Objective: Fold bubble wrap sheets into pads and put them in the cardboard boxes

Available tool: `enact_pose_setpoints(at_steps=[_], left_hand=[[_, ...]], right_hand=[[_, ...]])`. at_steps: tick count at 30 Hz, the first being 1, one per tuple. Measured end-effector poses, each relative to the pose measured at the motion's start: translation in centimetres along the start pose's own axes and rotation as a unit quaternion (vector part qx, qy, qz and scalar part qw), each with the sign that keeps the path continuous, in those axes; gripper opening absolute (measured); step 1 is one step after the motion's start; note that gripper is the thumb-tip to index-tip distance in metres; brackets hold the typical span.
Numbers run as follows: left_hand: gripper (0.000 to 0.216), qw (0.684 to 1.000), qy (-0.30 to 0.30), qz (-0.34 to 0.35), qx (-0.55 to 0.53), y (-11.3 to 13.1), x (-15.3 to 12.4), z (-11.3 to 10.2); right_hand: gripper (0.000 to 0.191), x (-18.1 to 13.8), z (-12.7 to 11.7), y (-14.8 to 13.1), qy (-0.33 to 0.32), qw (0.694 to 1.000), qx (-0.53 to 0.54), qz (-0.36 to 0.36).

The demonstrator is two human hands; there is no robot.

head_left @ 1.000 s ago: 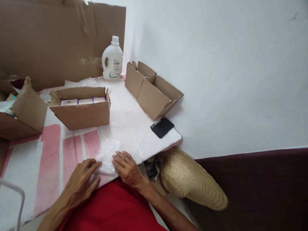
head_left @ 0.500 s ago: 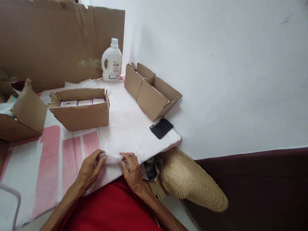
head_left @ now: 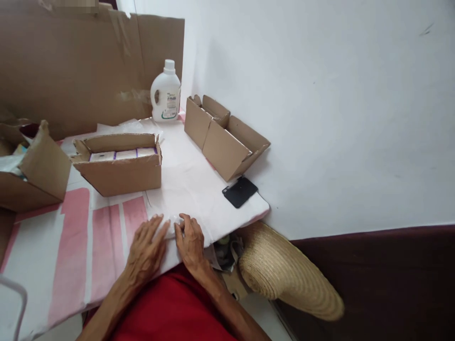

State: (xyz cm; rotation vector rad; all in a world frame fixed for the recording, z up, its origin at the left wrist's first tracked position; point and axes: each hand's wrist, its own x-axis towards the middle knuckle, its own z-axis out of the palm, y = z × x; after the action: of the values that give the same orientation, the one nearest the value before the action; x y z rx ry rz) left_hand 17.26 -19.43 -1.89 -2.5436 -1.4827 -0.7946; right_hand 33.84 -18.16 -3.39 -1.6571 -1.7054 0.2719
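Note:
A small bundle of whitish, see-through plastic wrap (head_left: pixel 172 228) lies near the table's front edge, between my two hands. My left hand (head_left: pixel 146 246) rests on the near side of it, fingers stretched out and side by side, their tips touching the wrap. Curled over the right end of the wrap, the fingers and thumb of my right hand (head_left: pixel 191 240) pinch it. Whatever may be inside the wrap is hidden. Beyond my hands, an open cardboard box (head_left: pixel 124 177) holds several small white packs with purple edges.
A divided cardboard box (head_left: pixel 222 149) stands against the wall, with a black phone-like slab (head_left: pixel 240 191) before it. Farther back is a white jug (head_left: pixel 167 97). Another carton (head_left: pixel 48 163) sits at left. A straw hat (head_left: pixel 284 274) hangs beyond the table's right edge.
My left hand has moved right and flattened from a pinch onto the wrap. My hands are closer together, and the wrap between them looks shorter and more bunched.

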Motion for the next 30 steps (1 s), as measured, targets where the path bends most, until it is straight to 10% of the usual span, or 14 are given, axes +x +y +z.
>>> enact_pose_setpoints(at_steps=[10,17,26,30], left_hand=[[0.067,0.998,-0.056,0.032,-0.004,-0.8,-1.4,1.8],[0.037,0.993,0.039,0.066,-0.093,-3.2,0.9,-0.2],[0.028,0.973,0.22,0.048,0.059,-7.5,14.8,-13.7],[0.027,0.989,0.115,-0.048,0.082,-12.9,18.7,-15.8]], right_hand=[[0.054,-0.9,-1.9,2.3,-0.08,0.955,-0.027,-0.283],[0.019,2.4,-1.8,2.2,-0.057,0.919,-0.061,-0.384],[0.025,18.5,-8.3,-10.2,0.083,0.886,-0.046,-0.453],[0.027,25.4,-5.3,-14.7,0.013,0.873,-0.095,-0.479]])
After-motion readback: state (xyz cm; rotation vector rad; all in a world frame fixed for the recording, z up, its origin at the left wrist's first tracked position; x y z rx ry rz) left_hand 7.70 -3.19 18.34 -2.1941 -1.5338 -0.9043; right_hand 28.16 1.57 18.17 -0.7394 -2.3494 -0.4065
